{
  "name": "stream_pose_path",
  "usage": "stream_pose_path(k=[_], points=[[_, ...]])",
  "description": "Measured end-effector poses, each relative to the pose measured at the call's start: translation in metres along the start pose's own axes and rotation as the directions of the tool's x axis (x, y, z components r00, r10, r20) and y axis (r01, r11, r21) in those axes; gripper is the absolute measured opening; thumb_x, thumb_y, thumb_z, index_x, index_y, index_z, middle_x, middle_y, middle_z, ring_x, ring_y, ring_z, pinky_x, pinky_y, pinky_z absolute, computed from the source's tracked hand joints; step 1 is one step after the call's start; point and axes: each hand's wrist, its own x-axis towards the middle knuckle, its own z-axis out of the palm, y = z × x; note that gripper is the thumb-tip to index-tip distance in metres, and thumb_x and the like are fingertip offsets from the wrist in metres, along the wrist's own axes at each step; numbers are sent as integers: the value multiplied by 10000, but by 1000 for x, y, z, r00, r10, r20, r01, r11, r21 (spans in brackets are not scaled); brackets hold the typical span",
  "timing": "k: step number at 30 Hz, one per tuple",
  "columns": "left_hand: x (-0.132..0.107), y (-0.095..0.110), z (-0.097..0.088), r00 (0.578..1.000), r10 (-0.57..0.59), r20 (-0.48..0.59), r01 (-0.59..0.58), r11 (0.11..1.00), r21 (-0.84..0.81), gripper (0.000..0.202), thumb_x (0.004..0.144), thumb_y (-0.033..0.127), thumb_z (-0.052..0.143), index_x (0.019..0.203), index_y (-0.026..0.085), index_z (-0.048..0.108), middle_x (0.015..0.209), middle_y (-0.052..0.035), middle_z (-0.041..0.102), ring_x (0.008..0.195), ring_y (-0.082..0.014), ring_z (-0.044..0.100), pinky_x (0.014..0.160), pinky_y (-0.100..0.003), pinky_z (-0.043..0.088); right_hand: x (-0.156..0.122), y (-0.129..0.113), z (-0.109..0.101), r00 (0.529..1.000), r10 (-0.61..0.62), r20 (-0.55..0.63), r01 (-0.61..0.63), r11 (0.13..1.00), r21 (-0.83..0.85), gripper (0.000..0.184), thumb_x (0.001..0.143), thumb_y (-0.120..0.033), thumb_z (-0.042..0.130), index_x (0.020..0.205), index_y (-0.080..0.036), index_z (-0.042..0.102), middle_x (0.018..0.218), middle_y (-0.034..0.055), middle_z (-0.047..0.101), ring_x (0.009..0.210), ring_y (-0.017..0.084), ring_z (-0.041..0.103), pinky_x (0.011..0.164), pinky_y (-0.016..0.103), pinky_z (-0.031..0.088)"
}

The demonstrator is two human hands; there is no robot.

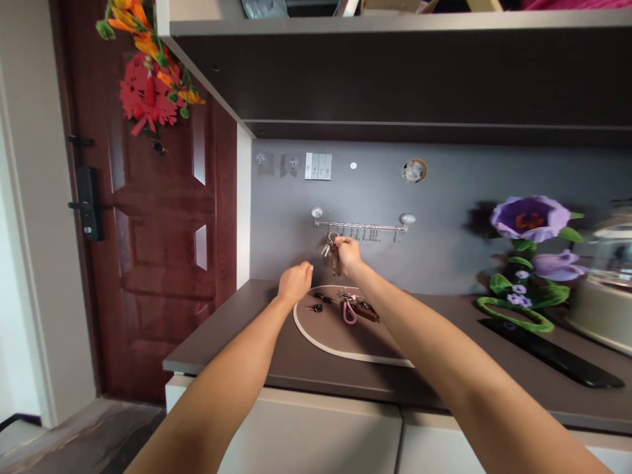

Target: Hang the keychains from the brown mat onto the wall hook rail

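At the wall rack, my right hand (348, 255) pinches a bunch of keys (326, 249) by its ring. A brownish tag (336, 264) dangles from the same bunch. The ring is right by the left end of the metal hook rack (360, 226); I cannot tell whether it touches a hook. My left hand (295, 282) is curled closed above the counter, and whatever it may hold is hidden. Below both hands, a pink loop strap (350, 313), a brown key holder (365, 312) and a small dark key (316, 308) lie inside a pale rounded outline (316, 345).
A dark shelf (395, 79) overhangs the counter (237, 329). To the right stand purple fabric flowers (530, 220), a long black object (553, 355) and a clear-domed appliance (605, 303). At left is a dark red door (162, 276) with hanging orange flowers (147, 45).
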Motion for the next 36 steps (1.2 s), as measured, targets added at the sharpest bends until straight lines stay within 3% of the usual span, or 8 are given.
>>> stream_pose_path(k=[10, 24, 26, 30, 36], points=[[2, 0, 0, 999, -12, 37, 11, 1000, 19, 352, 887, 316, 235, 888, 184, 561, 799, -91, 649, 743, -186, 607, 633, -264, 391, 34, 15, 15, 991, 90, -100, -92, 996, -20, 56, 729, -124, 466, 692, -165, 463, 471, -42, 465, 427, 61, 469, 441, 174, 444], [3, -5, 4, 997, -15, 71, 16, 1000, -20, 309, 871, 295, 280, 875, 187, 570, 806, -96, 647, 749, -202, 605, 634, -278, 397, 25, 30, 12, 990, 134, -54, -136, 990, -27, 36, 767, -188, 472, 739, -166, 475, 488, -62, 444, 418, 52, 445, 458, 179, 436], [3, -5, 4, 996, -21, 81, 25, 998, -58, 290, 863, 289, 303, 885, 192, 575, 815, -90, 649, 759, -198, 601, 641, -277, 398, 21, 29, 8, 989, 146, -29, -147, 989, -31, 56, 771, -179, 465, 824, -169, 480, 517, -60, 468, 427, 58, 457, 468, 188, 439], [3, -7, 5, 993, -7, 122, 35, 973, -229, 227, 829, 251, 375, 882, 201, 591, 812, -59, 651, 742, -161, 586, 639, -251, 398, 9, 30, -6, 987, 161, -9, -161, 977, -139, 311, 746, -179, 497, 1054, -177, 447, 656, -22, 570, 516, 83, 519, 513, 206, 449], [4, -9, 10, 983, 60, 175, 44, 843, -537, 202, 779, 227, 438, 837, 153, 617, 721, -30, 635, 652, -120, 547, 633, -235, 402, -18, 30, -28, 987, 158, 1, -151, 945, -290, 486, 722, -184, 507, 1195, -161, 395, 866, 48, 623, 683, 118, 574, 624, 239, 468]])
